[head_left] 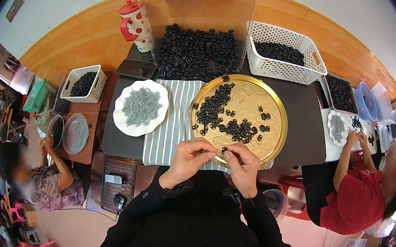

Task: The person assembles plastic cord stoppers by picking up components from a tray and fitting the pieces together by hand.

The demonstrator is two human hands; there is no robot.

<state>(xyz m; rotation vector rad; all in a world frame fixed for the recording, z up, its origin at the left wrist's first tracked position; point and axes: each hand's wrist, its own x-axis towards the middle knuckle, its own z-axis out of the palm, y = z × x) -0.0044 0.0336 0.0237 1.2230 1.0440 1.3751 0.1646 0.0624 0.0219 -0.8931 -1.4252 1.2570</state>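
My right hand (244,167) pinches a small black plastic piece (224,150) between thumb and forefinger, over the near edge of a round gold tray (271,100). Close beside it, my left hand (188,160) is closed in a pinch; whatever its fingertips hold is too small to make out. Loose black pieces (213,108) of the same kind lie on the tray, mostly along its left side and near middle. Left of the tray, a white scalloped plate (119,120) bears a heap of small grey pieces (141,106). A striped cloth (175,116) lies partly beneath plate and tray.
Behind the tray, a clear bin (196,6) holds many black pieces, beside a white perforated basket (282,70) with more. A phone (136,69) and a spotted tumbler (138,26) stand at the back left. Two people work at the left and right (358,198) with similar pieces.
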